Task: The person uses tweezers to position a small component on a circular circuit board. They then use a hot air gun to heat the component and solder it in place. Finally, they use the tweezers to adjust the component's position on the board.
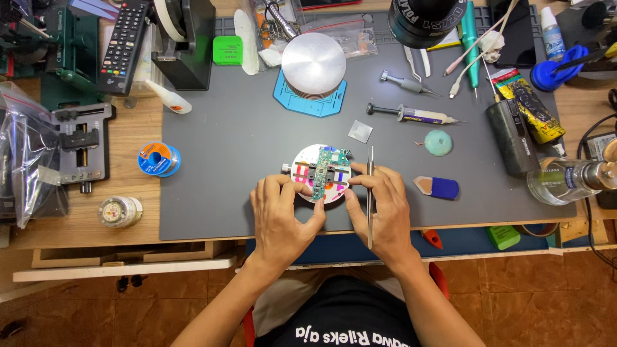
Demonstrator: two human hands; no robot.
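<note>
Wooden bench (128,138) under a wide grey work mat (244,128), crowded at the edges with repair clutter. Along the back: a black tape dispenser (186,42), a remote control (123,44), a round silver block on a blue holder (313,67). At the right: a clear bottle lying on its side (565,181), a dark rectangular case (512,136), two syringes (411,114) of paste, a small teal disc (438,142). At the left: a black metal fixture (81,149), a blue solder spool (158,159), a small round tin (119,211).

Near the mat's front edge, a round white holder (321,173) with a small green circuit board (328,172) clamped across it. Left hand (279,215) curled at the holder's near-left rim, fingertips touching it, gripping nothing else. Right hand (382,212) at the near-right rim, thumb and fingers pressed on the holder's edge, with slim metal tweezers (370,193) tucked along the fingers, tips pointing away from the body, just beside the board.

Risks, as a judgement: tweezer tips close enough to scrape or bridge tiny parts on the board with any careless tilt; uneven pressure from both hands possibly shifting the board in its clamps; the bottle on its side prone to rolling if nudged.
</note>
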